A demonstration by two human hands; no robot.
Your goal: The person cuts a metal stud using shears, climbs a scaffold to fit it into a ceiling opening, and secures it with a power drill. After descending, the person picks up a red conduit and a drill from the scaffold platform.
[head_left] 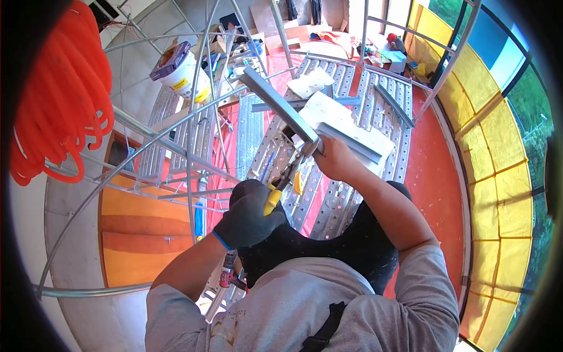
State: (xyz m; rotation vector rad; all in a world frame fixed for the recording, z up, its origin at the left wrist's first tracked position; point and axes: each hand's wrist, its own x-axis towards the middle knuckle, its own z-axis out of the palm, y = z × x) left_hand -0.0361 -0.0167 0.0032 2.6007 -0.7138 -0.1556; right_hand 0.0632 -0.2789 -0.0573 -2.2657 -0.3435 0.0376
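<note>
My left hand [249, 214], in a dark glove with a blue cuff, is closed around the yellow handles of metal snips [288, 175]. The jaws reach up to the near end of a metal channel [278, 105]. My bare right hand [337, 158] grips that channel close to the same end, and its far end points up and left. Beneath both hands lie perforated metal planks [328, 202]. A white board [363, 126] rests on them, with another channel piece [350, 142] on top. Something yellow [298, 183] lies near the snips.
Scaffold tubes [176, 126] cross on the left, beside a hanging orange hose coil [61, 94]. A white bucket [185, 73] stands beyond them. A loose metal strip [394, 105] lies at the right of the planks. Yellow sheeting [495, 193] lines the right edge. A drill [230, 277] is low on the left.
</note>
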